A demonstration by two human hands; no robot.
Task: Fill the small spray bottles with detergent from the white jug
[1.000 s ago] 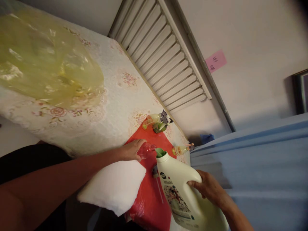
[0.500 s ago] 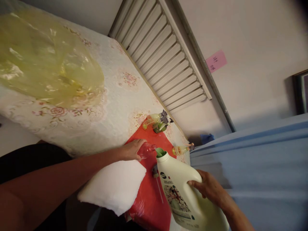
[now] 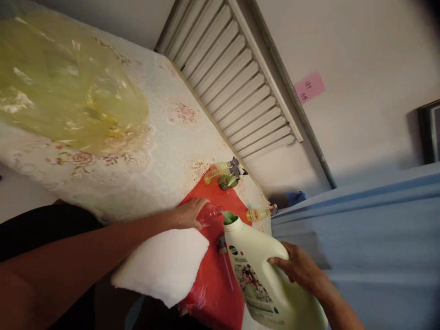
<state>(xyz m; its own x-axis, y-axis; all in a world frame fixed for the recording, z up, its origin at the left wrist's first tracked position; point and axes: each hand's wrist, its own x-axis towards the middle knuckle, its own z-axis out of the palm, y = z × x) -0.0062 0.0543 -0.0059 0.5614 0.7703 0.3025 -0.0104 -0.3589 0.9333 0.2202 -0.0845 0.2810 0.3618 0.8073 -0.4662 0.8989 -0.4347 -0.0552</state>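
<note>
Little has shifted since the earlier frames: both hands keep their grips, and the detergent jug sits a touch lower in view.

Floral bedcover [image 3: 165, 151] spans the left and far side, with a yellow plastic bag [image 3: 68, 87] lying on it at far left. Slatted panel [image 3: 233, 78] runs along the far wall.

Red plastic sheet [image 3: 213, 279] lies on the cover at centre, with a white cushion [image 3: 161, 266] overlapping its near left edge.

Detergent jug [image 3: 264, 279], cream with a green spout, is tilted, spout toward the left hand. Right hand [image 3: 295, 268] reaches in from the near right, fingers wrapped around the jug's handle.

Left hand [image 3: 189, 214] comes in from the near left on an extended forearm, fingers closed around a small clear bottle [image 3: 210, 213]. The bottle's open mouth points right and sits just beside the jug's spout; whether they touch cannot be told.

Green spray bottle [image 3: 223, 175] lies at the sheet's far edge. A small amber bottle [image 3: 259, 213] lies right of the spout. A loose sprayer head with dip tube [image 3: 224, 256] lies on the sheet, just left of the jug.
</note>
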